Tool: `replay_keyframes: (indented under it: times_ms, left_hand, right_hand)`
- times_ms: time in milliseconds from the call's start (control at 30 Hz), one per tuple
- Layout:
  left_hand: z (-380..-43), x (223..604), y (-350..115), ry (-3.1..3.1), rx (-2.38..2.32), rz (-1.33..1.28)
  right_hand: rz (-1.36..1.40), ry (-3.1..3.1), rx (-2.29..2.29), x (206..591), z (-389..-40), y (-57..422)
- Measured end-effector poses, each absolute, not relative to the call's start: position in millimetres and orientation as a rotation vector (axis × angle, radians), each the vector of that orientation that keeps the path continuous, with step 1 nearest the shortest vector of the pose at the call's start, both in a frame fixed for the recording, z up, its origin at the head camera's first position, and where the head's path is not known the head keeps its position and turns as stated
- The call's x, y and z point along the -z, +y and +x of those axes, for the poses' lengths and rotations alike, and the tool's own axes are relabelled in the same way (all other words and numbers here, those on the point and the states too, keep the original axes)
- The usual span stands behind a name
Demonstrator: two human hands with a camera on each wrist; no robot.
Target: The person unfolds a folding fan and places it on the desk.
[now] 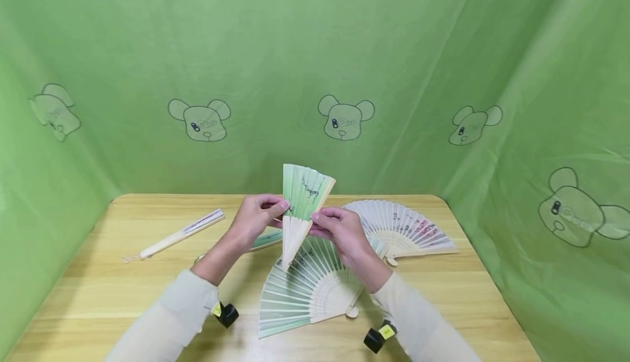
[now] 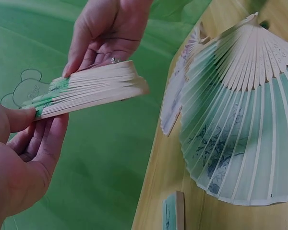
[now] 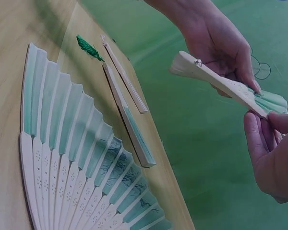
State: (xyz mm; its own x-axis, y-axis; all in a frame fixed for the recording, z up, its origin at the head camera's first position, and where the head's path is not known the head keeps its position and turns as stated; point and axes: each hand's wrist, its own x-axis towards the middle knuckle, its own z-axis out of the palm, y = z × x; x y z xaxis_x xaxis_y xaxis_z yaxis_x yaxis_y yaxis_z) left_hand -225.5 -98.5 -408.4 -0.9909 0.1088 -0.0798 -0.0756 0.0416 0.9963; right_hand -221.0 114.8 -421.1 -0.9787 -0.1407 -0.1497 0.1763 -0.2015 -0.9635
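Observation:
A partly spread green folding fan [image 1: 305,192] is held up between both hands, its pale ribs narrowing downward. My left hand [image 1: 253,220] pinches its left edge between thumb and fingers. On the opposite edge, my right hand [image 1: 344,231] pinches the outer rib. In the left wrist view the fan's ribs [image 2: 101,86] lie close together in a thick stack. Below the hands, a wide-open green fan [image 1: 290,302] with a dark printed pattern lies on the table. Part of it is hidden by the held fan and my right hand.
A spread white fan with pink flowers [image 1: 418,231] lies at the right rear of the wooden table [image 1: 98,291]. A closed whitish fan [image 1: 182,233] rests at the left. Beside it is a closed green fan [image 3: 129,120] with a green tassel [image 3: 90,48]. Green sheeting surrounds the table.

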Motion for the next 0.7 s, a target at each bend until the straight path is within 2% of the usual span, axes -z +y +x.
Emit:
replay_keyframes:
  times_ms: [700]
  left_hand:
    - [-235.7, 412.4, -130.4, 1.934, -2.422, -0.161]
  right_hand:
    - [0.187, 1.542, 2.434, 426.3, -224.3, 130.1]
